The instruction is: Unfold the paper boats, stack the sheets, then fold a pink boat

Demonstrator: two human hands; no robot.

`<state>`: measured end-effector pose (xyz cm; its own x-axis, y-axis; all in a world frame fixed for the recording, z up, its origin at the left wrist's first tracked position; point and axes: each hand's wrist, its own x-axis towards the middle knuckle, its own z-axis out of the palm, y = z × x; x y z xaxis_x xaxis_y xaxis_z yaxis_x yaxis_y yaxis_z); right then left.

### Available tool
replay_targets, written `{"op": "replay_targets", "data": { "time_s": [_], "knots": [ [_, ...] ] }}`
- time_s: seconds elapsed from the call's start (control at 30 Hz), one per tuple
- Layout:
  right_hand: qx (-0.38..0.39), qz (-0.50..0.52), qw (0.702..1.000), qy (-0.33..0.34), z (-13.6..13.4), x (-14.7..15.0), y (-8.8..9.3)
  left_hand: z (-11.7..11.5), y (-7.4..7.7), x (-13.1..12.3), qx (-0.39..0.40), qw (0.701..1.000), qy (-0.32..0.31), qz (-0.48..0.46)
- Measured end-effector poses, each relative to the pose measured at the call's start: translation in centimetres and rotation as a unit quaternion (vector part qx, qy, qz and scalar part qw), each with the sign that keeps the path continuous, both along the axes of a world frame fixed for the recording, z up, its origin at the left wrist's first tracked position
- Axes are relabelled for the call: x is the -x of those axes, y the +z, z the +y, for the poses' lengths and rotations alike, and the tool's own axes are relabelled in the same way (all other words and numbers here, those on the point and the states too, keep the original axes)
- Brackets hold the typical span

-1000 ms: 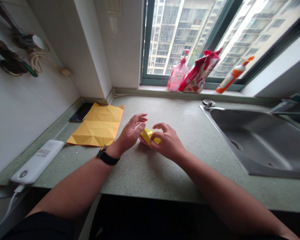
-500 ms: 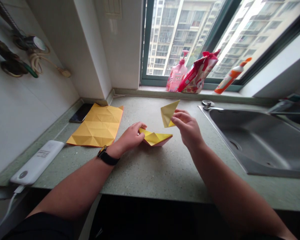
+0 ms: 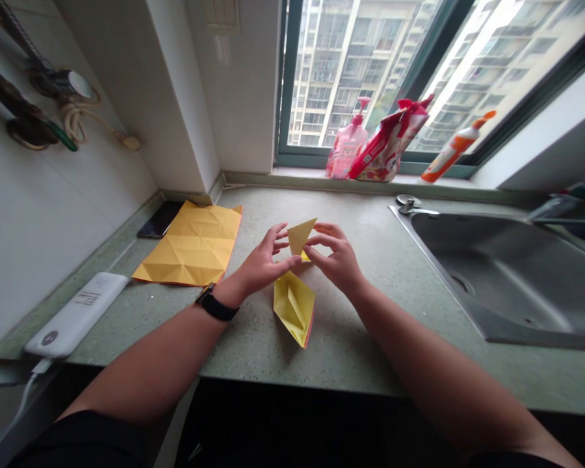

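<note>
A folded yellow paper piece [image 3: 298,237] with a pointed top stands raised above the counter, pinched at its lower right by my right hand [image 3: 338,257]. Close on its left is my left hand [image 3: 262,263], its fingers apart and curved around that side. The left thumb reaches to the bottom of the piece; whether it presses on the paper I cannot tell. Just below and in front, a yellow folded paper boat [image 3: 294,305] with a pink-red outer side rests on the counter, one tip towards me. Its far end is partly behind my left thumb.
Creased orange-yellow paper sheets [image 3: 190,244] lie at left, beside a dark phone [image 3: 160,220] and a white power bank [image 3: 78,315] with a cable. A steel sink [image 3: 511,279] is at right. A pink pump bottle [image 3: 347,149], red bag [image 3: 390,143] and orange-white bottle [image 3: 451,153] line the sill.
My right hand has brought the folded piece left and down towards my left hand. The boat has turned, its tip now towards me, and my left hand has let go of its end.
</note>
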<state>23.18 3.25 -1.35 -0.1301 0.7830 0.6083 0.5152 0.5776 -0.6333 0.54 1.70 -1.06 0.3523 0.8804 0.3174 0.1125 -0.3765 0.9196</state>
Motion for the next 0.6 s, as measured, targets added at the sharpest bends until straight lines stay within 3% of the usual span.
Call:
{"op": "replay_targets", "data": {
  "time_s": [0.2, 0.37, 0.5, 0.6],
  "knots": [
    [-0.014, -0.005, 0.999, 0.040, -0.4, 2.3, -0.3, 1.1, -0.9, -0.2, 0.069, 0.994, -0.032, -0.084],
    [-0.027, -0.006, 0.999, 0.018, -0.5, 2.2, -0.2, 1.9, -1.3, -0.1, 0.074, 0.993, 0.008, -0.091],
    [-0.045, -0.019, 0.999, -0.006, -0.4, 2.1, -0.4, 1.4, -1.3, -0.5, 0.101, 0.988, -0.059, -0.106],
    [-0.050, -0.020, 0.998, -0.015, -0.3, 2.3, -0.5, 0.9, -1.2, -0.9, 0.077, 0.990, -0.077, -0.090]
  ]
}}
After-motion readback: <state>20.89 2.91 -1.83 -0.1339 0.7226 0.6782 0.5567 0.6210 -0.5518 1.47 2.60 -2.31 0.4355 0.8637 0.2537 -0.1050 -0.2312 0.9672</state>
